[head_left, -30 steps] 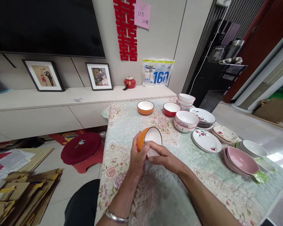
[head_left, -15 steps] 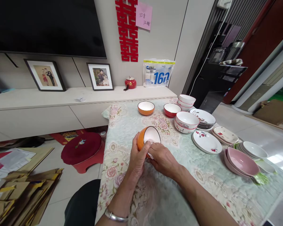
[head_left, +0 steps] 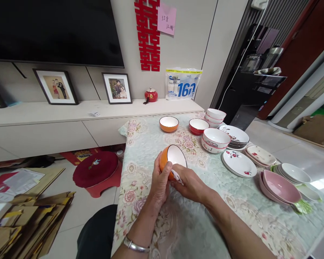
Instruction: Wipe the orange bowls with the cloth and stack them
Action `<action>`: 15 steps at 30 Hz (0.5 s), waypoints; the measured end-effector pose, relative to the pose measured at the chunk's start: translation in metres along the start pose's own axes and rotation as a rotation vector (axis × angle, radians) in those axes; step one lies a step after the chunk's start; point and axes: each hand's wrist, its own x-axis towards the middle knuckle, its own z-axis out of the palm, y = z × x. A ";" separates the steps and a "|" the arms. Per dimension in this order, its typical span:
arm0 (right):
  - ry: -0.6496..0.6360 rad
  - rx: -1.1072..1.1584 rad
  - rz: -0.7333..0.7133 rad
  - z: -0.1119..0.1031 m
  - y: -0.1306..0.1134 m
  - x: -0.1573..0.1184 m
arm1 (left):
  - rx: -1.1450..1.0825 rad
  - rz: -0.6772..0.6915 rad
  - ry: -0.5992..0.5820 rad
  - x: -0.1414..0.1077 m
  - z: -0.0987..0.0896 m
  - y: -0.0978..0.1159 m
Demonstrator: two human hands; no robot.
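in front of the red bowl (head_left: 196, 131) and leftward, the left hand (head_left: 159, 181) grips a tilted orange bowl (head_left: 164, 159); the right hand (head_left: 190, 182), fingers bent over its rim, holds a white cloth (head_left: 176, 176). wiping seems unfinished; whether floral plates (head_left: 239, 164) right of the red bowl are done is unclear.

Orange bowl (head_left: 176, 154), white inside; floral tablecloth (head_left: 143, 163); wad (head_left: 176, 176) apparently white

a smooth, shiny silver bangle (head_left: 136, 247) rings the left forearm (head_left: 145, 219) — the right forearm (head_left: 229, 223) is bare.
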 end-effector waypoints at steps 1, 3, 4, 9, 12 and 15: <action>-0.024 -0.077 -0.023 -0.002 0.003 -0.001 | -0.002 -0.012 -0.002 0.000 0.000 0.000; -0.052 -0.217 -0.025 -0.004 0.008 -0.003 | 0.009 -0.027 -0.006 0.001 0.000 0.001; -0.056 -0.268 -0.009 -0.004 0.011 -0.003 | 0.022 -0.027 -0.010 0.001 0.000 0.000; 0.057 -0.185 0.134 0.004 0.011 -0.003 | 0.104 0.011 -0.070 -0.001 0.000 -0.003; 0.221 0.010 0.242 0.011 0.005 -0.001 | 0.143 0.041 -0.109 -0.003 0.001 -0.003; 0.228 0.166 0.246 0.014 -0.001 0.002 | 0.146 0.047 -0.081 -0.003 -0.001 -0.003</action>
